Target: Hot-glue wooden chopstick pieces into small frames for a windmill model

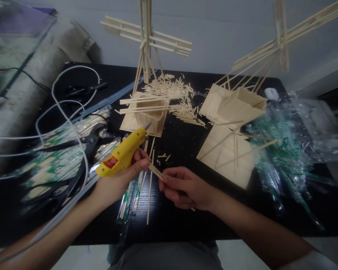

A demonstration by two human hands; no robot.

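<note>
My left hand (129,172) is closed around a yellow hot glue gun (124,152), whose metal nozzle points up and away. Its handle is mostly hidden by my fingers. Between that hand's thumb and fingertips and my right hand (186,185) runs a short bundle of thin wooden sticks (156,171). My right fingers pinch the near end of these sticks. Below them, longer wooden sticks (150,191) lie on the black table. Just beyond the nozzle stands a box-like stick model (149,118) with sticks laid across its top.
Cut stick pieces (169,88) are heaped at the back. Windmill-like stick blades (146,37) rise behind, and a second stick model (233,103) stands right. Black cutters (90,142), white cable (70,120) and wrapped chopsticks (50,165) lie left. Plastic wrappers (281,157) cover the right side.
</note>
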